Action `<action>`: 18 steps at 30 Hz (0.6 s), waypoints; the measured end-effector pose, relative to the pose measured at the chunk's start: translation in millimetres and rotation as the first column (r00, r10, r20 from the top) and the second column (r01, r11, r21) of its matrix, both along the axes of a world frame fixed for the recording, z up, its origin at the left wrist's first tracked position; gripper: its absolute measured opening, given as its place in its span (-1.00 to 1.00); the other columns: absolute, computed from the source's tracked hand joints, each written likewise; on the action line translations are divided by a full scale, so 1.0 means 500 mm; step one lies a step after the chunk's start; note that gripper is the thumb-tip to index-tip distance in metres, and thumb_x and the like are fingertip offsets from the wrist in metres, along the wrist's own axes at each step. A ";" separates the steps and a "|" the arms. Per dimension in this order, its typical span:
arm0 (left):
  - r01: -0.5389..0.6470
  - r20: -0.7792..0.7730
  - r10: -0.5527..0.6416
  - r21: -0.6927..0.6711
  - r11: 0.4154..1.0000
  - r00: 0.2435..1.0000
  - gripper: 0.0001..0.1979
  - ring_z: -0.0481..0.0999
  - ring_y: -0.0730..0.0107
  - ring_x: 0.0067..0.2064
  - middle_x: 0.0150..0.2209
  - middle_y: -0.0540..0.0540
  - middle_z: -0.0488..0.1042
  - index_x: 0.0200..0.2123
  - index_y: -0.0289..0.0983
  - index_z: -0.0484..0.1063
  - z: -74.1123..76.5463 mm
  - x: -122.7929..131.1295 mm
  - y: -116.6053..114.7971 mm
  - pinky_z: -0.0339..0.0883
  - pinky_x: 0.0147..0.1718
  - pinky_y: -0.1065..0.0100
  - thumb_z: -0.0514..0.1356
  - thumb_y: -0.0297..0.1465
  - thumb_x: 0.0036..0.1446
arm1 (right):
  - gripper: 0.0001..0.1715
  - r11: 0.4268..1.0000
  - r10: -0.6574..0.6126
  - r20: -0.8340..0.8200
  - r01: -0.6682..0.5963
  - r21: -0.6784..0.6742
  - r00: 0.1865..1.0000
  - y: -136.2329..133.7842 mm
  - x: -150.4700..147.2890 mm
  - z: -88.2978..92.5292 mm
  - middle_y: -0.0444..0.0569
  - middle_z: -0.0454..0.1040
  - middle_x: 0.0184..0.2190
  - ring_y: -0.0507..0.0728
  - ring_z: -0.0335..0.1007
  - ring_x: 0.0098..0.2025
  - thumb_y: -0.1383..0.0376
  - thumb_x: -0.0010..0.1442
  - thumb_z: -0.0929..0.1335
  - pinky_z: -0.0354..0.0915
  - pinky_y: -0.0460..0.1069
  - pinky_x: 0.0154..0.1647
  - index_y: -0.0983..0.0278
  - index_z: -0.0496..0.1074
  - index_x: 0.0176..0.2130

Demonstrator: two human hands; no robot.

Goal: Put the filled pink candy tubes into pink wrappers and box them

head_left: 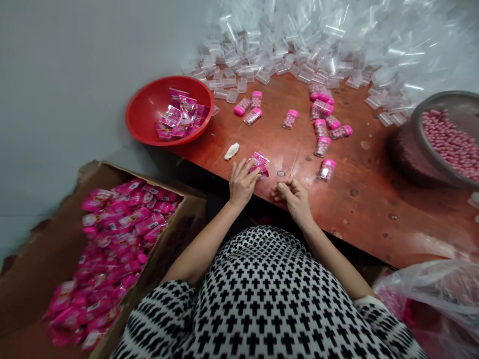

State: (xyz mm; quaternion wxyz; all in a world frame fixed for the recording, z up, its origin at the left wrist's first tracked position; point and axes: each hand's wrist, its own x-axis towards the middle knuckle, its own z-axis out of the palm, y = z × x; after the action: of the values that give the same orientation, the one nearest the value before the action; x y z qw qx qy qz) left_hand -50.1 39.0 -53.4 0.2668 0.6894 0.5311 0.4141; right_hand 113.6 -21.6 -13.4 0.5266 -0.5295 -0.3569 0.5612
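Note:
My left hand [241, 186] rests at the table's near edge, its fingers stretched out and slightly spread over a few shiny pink printed sleeves [259, 160]. Just right of them my right hand [295, 198] is closed, thumb against curled fingers; whatever may be between them is too small to make out. A crumpled white lump [231, 151] lies beyond my left fingers. Farther back stand and lie several clear jars of pink beads with pink caps, one of them a lone jar [290, 119] in the middle and another jar [327, 170] nearest my right hand.
A red bowl [140, 112] of pink sleeves sits at the back left. Below it, a cardboard box [175, 239] holds many wrapped pink jars. Clear empty containers [307, 55] are heaped along the back. A grey tub [417, 119] of pink beads and a plastic bag [434, 284] are at right.

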 end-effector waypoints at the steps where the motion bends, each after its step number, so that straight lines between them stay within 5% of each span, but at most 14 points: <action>1: 0.014 0.024 -0.014 0.012 1.000 1.000 -0.82 0.22 0.18 0.29 0.12 -0.06 0.44 -0.20 -0.05 0.57 0.003 -0.001 -0.005 -0.25 0.31 -0.09 0.26 -0.35 0.10 | -0.62 0.999 -0.026 0.036 0.025 0.033 0.999 0.013 0.000 0.000 -0.13 0.53 -0.36 0.00 0.47 -0.40 0.01 0.05 0.43 0.41 -0.08 -0.35 0.23 0.38 -0.28; 5: 0.096 0.127 -0.101 0.044 0.994 0.987 -0.76 0.24 0.22 0.27 0.10 -0.07 0.46 -0.15 -0.04 0.56 0.034 0.009 -0.032 -0.22 0.32 0.01 0.29 -0.36 0.07 | -0.50 0.998 0.010 0.020 -0.011 0.067 1.000 0.065 0.000 0.003 -0.15 0.51 -0.35 0.01 0.47 -0.30 0.07 -0.08 0.50 0.38 -0.05 -0.18 0.23 0.37 -0.20; 10: 0.051 0.466 0.046 -0.194 0.980 0.883 -0.51 0.38 0.18 0.17 0.11 -0.10 0.45 -0.02 -0.11 0.50 0.076 0.031 -0.067 0.18 0.20 0.17 0.40 -0.30 -0.09 | -0.50 0.999 0.019 -0.094 -0.014 0.051 0.995 0.080 0.009 0.010 -0.30 0.42 -0.54 -0.07 0.29 -0.55 0.16 -0.13 0.51 0.25 -0.13 -0.47 0.23 0.33 -0.21; 14: 0.236 0.623 0.146 -0.489 0.840 0.769 -0.62 0.58 0.27 -0.20 -0.25 -0.12 0.59 -0.27 -0.32 0.59 0.081 0.043 -0.073 0.47 -0.12 0.29 0.37 -0.16 -0.10 | -0.51 0.996 0.071 -0.073 -0.067 0.058 0.995 0.070 0.016 0.011 -0.30 0.40 -0.56 -0.06 0.27 -0.57 0.19 -0.13 0.50 0.21 -0.13 -0.49 0.24 0.33 -0.20; 18: 0.288 0.641 0.212 -0.583 0.760 0.738 -0.65 0.54 0.42 -0.43 -0.46 -0.08 0.55 -0.46 -0.38 0.58 0.080 0.056 -0.071 0.51 -0.33 0.38 0.43 -0.19 -0.22 | -0.62 0.994 0.043 0.146 -0.057 0.089 0.988 0.060 0.038 0.016 -0.23 0.43 -0.50 -0.01 0.34 -0.49 0.15 -0.03 0.44 0.25 -0.09 -0.42 0.23 0.36 -0.21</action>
State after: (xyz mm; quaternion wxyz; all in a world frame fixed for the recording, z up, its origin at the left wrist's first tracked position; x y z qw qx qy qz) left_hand -22.2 3.7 -13.6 0.6703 0.3666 0.4915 0.4180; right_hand 132.6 8.2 -5.2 0.5093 -0.5344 -0.4329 0.5173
